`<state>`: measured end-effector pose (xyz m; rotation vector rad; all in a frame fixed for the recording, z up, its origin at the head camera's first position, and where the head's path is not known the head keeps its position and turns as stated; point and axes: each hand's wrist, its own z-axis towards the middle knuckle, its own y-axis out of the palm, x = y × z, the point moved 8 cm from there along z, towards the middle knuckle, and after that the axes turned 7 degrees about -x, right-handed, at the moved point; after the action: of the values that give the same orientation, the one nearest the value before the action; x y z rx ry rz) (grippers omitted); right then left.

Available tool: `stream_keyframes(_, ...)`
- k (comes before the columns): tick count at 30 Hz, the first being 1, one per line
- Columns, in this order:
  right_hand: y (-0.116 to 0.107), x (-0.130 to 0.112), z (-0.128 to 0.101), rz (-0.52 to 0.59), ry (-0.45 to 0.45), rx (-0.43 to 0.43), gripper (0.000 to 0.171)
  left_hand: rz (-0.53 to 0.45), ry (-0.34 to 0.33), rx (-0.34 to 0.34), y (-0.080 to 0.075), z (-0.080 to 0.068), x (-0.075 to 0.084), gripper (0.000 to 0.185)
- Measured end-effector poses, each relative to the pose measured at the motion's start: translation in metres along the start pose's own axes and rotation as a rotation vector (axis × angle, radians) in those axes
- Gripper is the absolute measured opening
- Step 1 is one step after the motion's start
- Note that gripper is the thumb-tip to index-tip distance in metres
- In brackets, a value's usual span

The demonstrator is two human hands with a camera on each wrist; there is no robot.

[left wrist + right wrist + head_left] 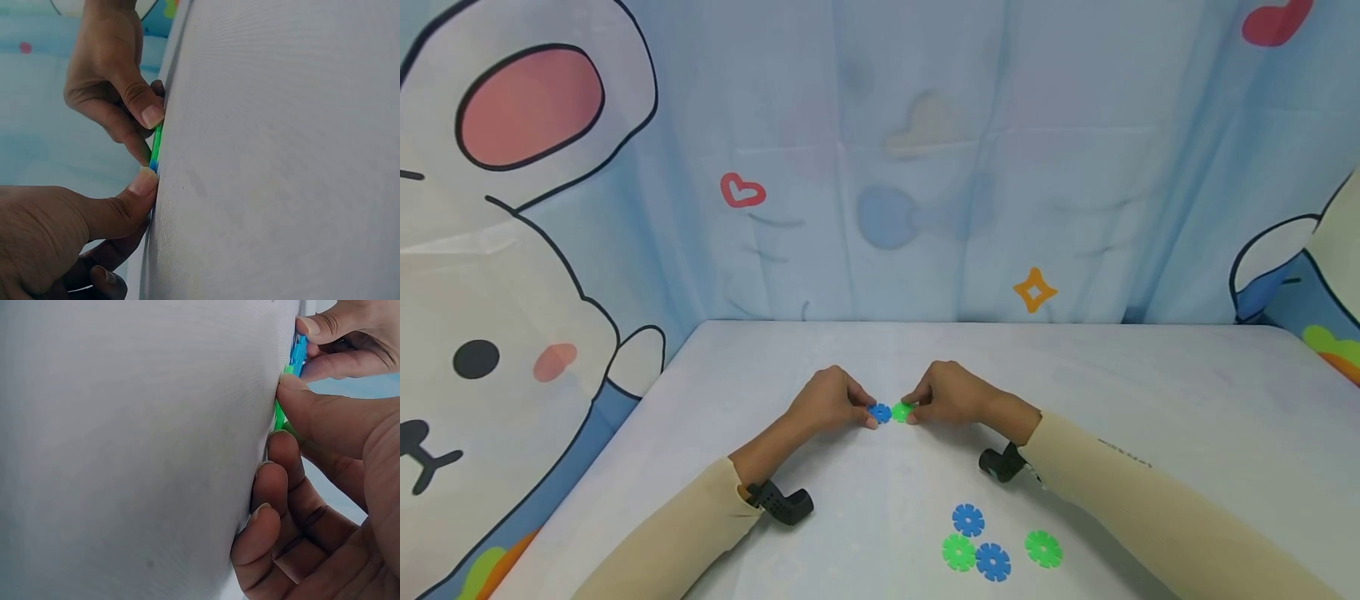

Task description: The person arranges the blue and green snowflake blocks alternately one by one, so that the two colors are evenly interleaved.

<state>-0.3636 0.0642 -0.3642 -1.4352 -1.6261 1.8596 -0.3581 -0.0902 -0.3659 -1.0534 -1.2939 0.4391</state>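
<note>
At the middle of the white table (1150,400) my left hand (835,402) pinches a blue snowflake disc (880,412), and my right hand (946,393) pinches a green snowflake disc (901,411). The two discs lie flat on the table and touch edge to edge between the fingertips. The left wrist view shows the discs edge-on as a thin green and blue strip (155,147), with the left thumb (142,185) at the blue end. In the right wrist view the green disc (279,415) and blue disc (299,353) are pressed against the table, the right thumb on the green one.
Several loose discs lie near the table's front edge: a blue one (967,519), a green one (958,552), another blue one (992,562) and a green one (1043,548). A cartoon-printed blue curtain (925,167) hangs behind and at both sides of the table.
</note>
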Motion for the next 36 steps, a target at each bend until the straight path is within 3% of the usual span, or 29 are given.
stream_keyframes(29,-0.0011,0.0042,-0.0024,0.022,0.02,0.019,0.029,0.016,-0.025,0.007,0.0009,-0.0014,0.0003,0.022)
stream_keyframes(36,-0.0005,0.0043,-0.0043,0.033,0.027,0.025,0.027,0.059,-0.024,-0.003,0.0005,-0.003,0.0031,0.026)
